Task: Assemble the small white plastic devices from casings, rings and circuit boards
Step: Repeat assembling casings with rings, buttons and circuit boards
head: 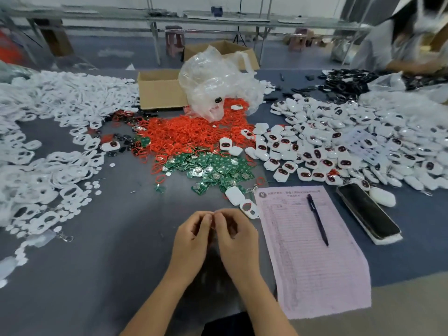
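**Two hands pinch something tiny at the near edge of the table**

The left hand and the right hand are close together, near the middle of the gray table. Their fingertips meet. The fingers of both hands are curled in and seem to pinch a small, thin thing between them. A bit of red shows there, but it is too small to tell what it is.

Just past the right hand lie a white case and an open case half with holes in it. Farther off, in the middle, is a pile of green boards. Behind that is a big heap of red rings, which spills from a clear plastic bag. A brown cardboard box stands beside the bag.

On the left is a wide pile of white case halves. On the right is a pile of finished white devices with dark red faces.

Near the right hand lies a pink paper with a black pen on top. A black phone lies to the right of the paper. Another person is at the far right corner.
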`<state>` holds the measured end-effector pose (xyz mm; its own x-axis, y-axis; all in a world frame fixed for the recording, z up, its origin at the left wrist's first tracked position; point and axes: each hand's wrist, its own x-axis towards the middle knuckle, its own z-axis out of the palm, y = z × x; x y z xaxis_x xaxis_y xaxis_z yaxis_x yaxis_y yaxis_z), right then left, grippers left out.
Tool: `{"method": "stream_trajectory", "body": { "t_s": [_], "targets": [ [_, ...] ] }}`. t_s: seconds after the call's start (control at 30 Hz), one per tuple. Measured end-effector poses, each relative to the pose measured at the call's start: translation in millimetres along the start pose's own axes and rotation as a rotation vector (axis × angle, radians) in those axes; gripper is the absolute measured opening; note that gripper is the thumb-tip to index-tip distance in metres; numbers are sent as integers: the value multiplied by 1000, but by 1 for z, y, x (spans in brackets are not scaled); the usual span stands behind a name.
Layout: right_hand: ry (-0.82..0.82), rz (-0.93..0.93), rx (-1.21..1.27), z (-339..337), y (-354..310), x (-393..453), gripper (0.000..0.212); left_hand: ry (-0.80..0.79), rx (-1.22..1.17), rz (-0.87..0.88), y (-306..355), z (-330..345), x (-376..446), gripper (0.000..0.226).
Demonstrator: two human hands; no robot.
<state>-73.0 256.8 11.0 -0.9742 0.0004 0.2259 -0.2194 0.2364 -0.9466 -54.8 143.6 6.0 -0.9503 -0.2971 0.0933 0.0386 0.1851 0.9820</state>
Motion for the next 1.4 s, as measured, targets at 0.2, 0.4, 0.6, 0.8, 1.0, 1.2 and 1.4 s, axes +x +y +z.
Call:
{"method": "stream_trajectory", "body": {
  "t_s": [0.2, 0.4, 0.6, 0.8, 1.0, 1.2, 1.4],
  "targets": [
    [-239, -78, -27, 70, -8, -14, 16, 167, 66, -2, -9, -72, -7, 29],
    [-456, -303, -249, 134, -26, -20, 21, 292, 317, 6, -24, -156, -18, 21],
    [-560, -467, -361, 190, -37, -25, 14, 160, 574, -3, -39, -231, -44, 20],
    [-551, -598, -356, 243, -51, -24, 11, 556, 762, -39, -47, -262, -55, 16],
    [-494, -704, -475, 293, -54, -12, 22, 736, 848, -25, -56, -260, -54, 12],
    [-468, -761, -507, 306, -50, -5, 12, 814, 828, -12, -59, -262, -58, 15],
    [-374, -776, -363, 294, -53, -9, 7, 655, 973, -137, -59, -260, -51, 37]
  ]
}}
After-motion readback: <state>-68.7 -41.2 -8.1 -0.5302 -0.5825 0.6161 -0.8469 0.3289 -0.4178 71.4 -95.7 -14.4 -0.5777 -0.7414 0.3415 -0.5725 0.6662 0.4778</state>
